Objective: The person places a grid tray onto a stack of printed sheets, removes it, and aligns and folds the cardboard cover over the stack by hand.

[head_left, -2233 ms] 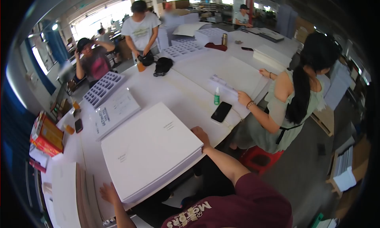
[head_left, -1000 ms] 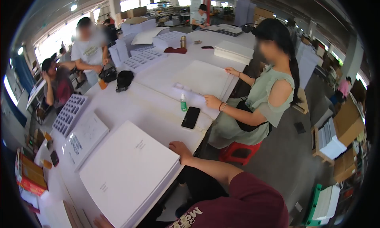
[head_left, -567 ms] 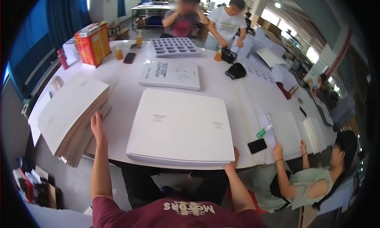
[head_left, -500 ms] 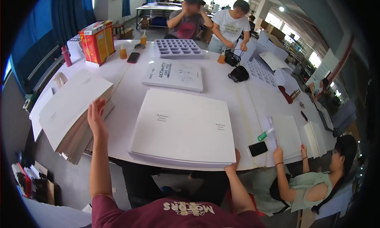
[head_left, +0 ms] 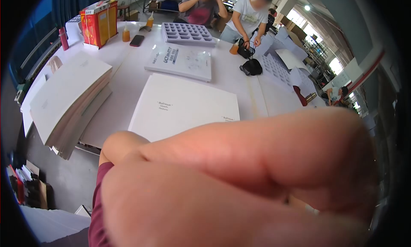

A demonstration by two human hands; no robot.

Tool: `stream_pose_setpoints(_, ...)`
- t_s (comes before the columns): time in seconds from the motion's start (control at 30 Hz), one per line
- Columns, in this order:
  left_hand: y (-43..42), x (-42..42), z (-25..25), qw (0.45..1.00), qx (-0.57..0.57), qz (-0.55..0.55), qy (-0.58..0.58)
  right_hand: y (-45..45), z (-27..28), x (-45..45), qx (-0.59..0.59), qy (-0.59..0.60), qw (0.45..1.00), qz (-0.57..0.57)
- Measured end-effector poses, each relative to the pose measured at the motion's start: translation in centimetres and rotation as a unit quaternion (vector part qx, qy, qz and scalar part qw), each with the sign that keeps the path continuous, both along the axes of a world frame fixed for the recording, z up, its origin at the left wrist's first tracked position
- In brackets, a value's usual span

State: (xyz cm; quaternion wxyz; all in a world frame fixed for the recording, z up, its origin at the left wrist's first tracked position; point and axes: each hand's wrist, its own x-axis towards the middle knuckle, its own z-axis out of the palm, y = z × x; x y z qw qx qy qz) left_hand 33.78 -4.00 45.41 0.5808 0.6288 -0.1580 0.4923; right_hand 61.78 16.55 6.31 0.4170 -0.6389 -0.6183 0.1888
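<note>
Bare skin fills the lower right of the head view, very close to the lens and blurred. It appears to be my left hand (head_left: 239, 152) with part of the arm, since a maroon sleeve (head_left: 99, 195) and bent elbow lead up to it. Its fingers cannot be made out, nor anything held. My right hand is not distinguishable. Behind the skin lies a stack of large white printed sheets (head_left: 184, 99), its near part covered. To the left stands a thick, bowed stack of white sheets (head_left: 70, 86), reaching past the table edge.
On the white table (head_left: 115, 114) are a box marked ULTIMATE (head_left: 180, 62), a compartment tray (head_left: 188, 32), a red-and-yellow carton (head_left: 98, 24), glue bottles (head_left: 126, 34), a phone (head_left: 137, 41) and a black pouch (head_left: 251, 67). Two people (head_left: 250, 17) are across the table.
My left hand has left the side of the left stack and my right hand the corner of the middle stack. Skin now blocks the lower right, including the neighbouring person. The view has shifted.
</note>
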Motion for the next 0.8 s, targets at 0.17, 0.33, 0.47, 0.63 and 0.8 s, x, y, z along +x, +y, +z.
stream_pose_setpoints(0.17,-1.4,-0.9,-0.6,0.995,0.016,-0.095,0.016,-1.2,1.0,-0.8,0.088,-0.016,0.996,0.03)
stream_pose_setpoints(0.33,-3.2,-3.0,-1.9,0.987,0.013,-0.16,0.008,-1.7,1.6,-1.1,0.063,-0.05,0.996,0.032)
stream_pose_setpoints(0.47,-3.9,-4.3,-2.4,0.983,0.004,-0.184,-0.01,0.0,-1.3,0.3,0.075,-0.077,0.993,0.052)
stream_pose_setpoints(0.63,-3.6,-5.2,-2.2,0.975,-0.007,-0.206,-0.086,0.4,-2.6,1.0,0.113,-0.109,0.985,0.067)
stream_pose_setpoints(0.8,0.2,-2.3,0.1,0.982,0.054,-0.17,-0.053,0.5,-2.3,0.8,0.057,-0.08,0.994,0.054)
